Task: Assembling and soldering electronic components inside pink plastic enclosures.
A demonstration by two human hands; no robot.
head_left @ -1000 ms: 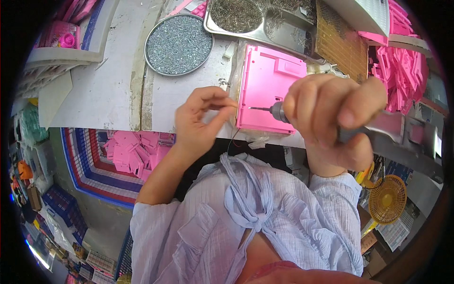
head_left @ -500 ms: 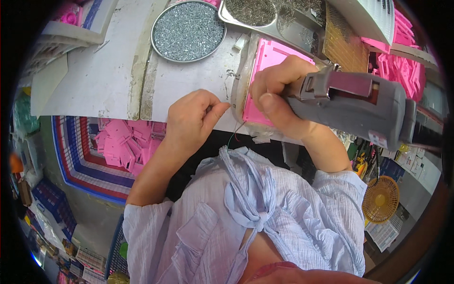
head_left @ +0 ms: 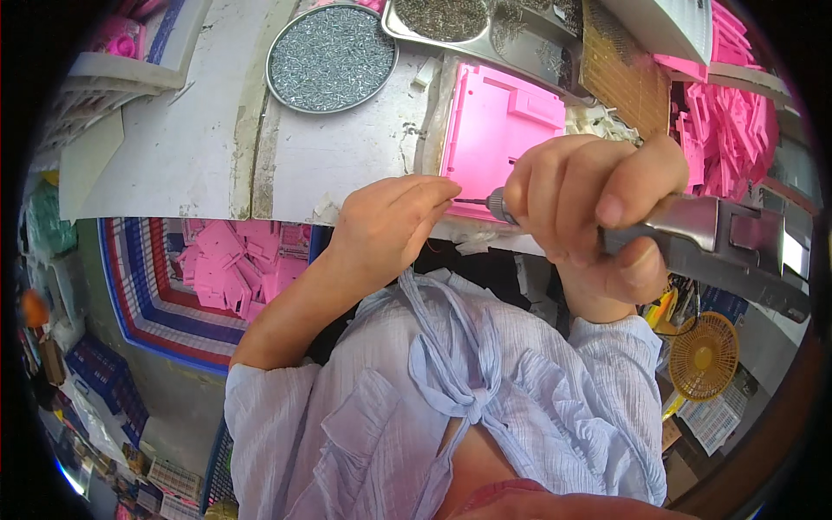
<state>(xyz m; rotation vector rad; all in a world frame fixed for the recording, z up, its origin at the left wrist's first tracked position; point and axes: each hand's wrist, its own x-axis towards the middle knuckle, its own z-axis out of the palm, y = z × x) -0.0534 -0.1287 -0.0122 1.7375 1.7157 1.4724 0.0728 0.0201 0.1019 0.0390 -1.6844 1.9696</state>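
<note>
My right hand [head_left: 598,212] is wrapped round a grey electric screwdriver [head_left: 719,251], which lies nearly level with its bit [head_left: 472,202] pointing left. The fingertips of my left hand [head_left: 394,217] are pressed together at the end of that bit. Anything small between them is hidden. Just beyond both hands, a flat pink plastic panel [head_left: 490,126] with raised edges and a raised block lies on the bench. My left fingers are over its near left corner.
A round metal dish of small silver screws [head_left: 331,59] stands on the white bench [head_left: 178,165], beside a metal tray [head_left: 394,26] of darker small parts. Pink parts [head_left: 728,130] are heaped at the right. Below the bench's left part, a striped basket [head_left: 139,295] holds pink pieces.
My right hand has moved right and nearer, swinging the screwdriver so its bit points left and uncovering the pink panel. My left hand has moved right to the bit's end.
</note>
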